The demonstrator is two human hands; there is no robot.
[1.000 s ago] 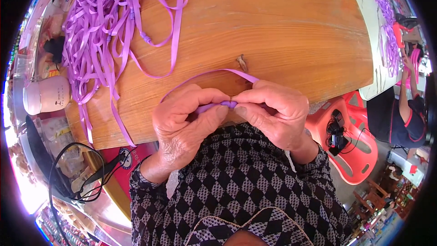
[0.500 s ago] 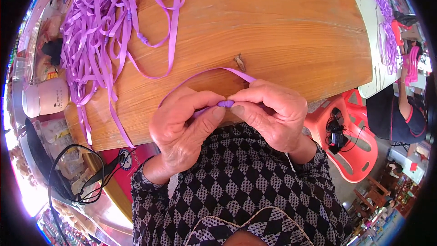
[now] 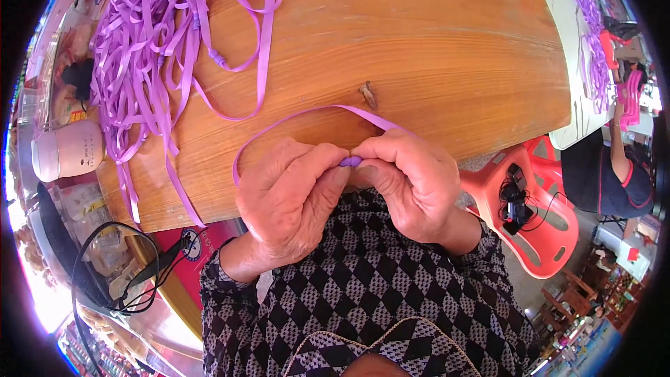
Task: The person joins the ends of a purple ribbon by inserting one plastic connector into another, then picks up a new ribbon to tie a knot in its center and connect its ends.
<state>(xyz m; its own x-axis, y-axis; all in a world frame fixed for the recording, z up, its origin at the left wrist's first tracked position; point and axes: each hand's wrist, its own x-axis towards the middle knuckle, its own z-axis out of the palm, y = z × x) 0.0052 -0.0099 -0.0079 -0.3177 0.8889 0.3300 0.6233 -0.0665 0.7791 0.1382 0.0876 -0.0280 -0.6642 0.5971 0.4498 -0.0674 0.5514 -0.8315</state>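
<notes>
We see both hands at work just in front of the near edge of the wooden table [image 3: 433, 42], above the lap of a person in a shirt [image 3: 363, 265] with black and grey diamonds. The left hand [image 3: 283, 195] pinches a purple ribbon [image 3: 372, 116] between thumb and forefinger, its other fingers curled in behind. The right hand [image 3: 415, 185] grips the same ribbon in the same way from its side, so that the fingertips of both hands nearly meet. Between them we see a small, darker purple lump [image 3: 351, 161]; it may be a knot or a bead, as the fingers cover most of it. The rest of the ribbon rises in an arch over the table, from behind the left hand to the right hand.

At the far left of the table we see a large tangled pile [image 3: 150, 28] of like ribbons, with a few ends trailing to the near edge. A pale pink jar [image 3: 72, 150] lies beyond it to the left. To the right, a coral stool [image 3: 551, 241] bears black cords [image 3: 515, 202]. Past it, more purple strips [image 3: 590, 35] lie on a white table [image 3: 585, 122], and we see a co-worker's arm [image 3: 618, 153] near it.
</notes>
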